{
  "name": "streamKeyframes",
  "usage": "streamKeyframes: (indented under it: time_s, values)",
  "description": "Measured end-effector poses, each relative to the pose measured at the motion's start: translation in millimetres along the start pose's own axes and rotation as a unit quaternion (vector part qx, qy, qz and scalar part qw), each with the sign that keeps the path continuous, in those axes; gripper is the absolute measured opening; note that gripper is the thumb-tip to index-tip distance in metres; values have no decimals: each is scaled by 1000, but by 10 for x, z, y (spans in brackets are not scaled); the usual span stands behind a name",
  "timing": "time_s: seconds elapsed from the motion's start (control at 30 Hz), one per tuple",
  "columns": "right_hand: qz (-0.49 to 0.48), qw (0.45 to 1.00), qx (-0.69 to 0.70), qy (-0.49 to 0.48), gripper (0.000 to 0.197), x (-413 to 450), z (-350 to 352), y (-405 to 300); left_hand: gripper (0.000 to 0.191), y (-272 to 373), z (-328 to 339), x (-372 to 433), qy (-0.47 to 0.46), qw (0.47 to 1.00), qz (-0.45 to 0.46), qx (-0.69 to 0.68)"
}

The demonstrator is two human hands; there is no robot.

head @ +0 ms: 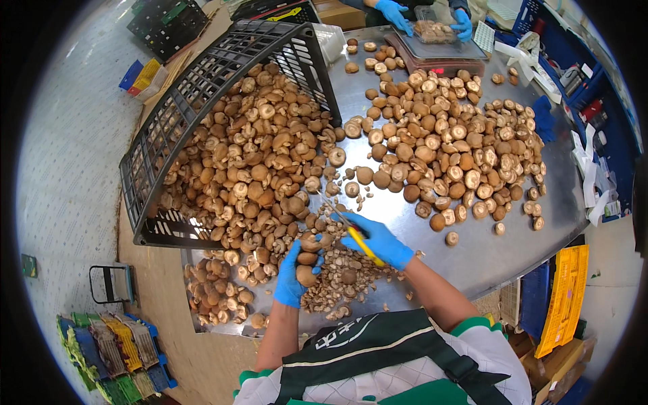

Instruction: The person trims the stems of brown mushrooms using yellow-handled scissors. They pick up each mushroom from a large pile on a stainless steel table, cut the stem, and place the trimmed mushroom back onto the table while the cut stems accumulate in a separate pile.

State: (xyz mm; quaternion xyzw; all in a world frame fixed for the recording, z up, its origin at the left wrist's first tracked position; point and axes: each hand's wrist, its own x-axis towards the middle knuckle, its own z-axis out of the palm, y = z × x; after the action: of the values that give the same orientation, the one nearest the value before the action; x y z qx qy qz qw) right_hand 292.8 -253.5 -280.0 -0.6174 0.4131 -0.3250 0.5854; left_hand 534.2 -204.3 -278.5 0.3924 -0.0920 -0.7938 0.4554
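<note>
My left hand point(287, 283), in a blue glove, holds several brown shiitake mushrooms point(306, 276) against its palm. In my right hand point(385, 243), also gloved, are scissors with yellow-and-black handles point(363, 247), their blades pointing up and left. Below and between both hands spreads a heap of cut stem pieces point(334, 283). A tipped black plastic crate point(316, 61) spills a large heap of mushrooms point(263, 152) onto the metal table. Another mushroom pile point(455, 152), many with short stems, covers the table to the right. Whether the blades are apart is too small to tell.
Across the table, another person's blue-gloved hands point(395, 12) hold a clear tray of mushrooms point(433, 30) over a scale point(450, 48). A smaller mushroom group point(212, 288) lies near the left table edge. Blue bins point(615, 126) and paper strips point(590, 172) line the right.
</note>
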Motion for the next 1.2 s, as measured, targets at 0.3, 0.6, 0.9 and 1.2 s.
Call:
streamKeyframes:
  time_s: [0.3,0.6,0.9,1.2]
  values:
    - [-4,972,-218,-87,58,-534,-184,-167,64,7,-30,-28,-105,972,-107,-181]
    - [-44,968,-238,-68,55,-528,-84,-143,63,-68,-41,-16,4,983,-147,-110]
    - [12,975,-220,-38,51,-598,48,24,61,-126,-46,46,-43,973,-162,-157]
    - [255,952,164,36,40,-645,50,431,62,419,1331,712,-76,997,-3,-28]
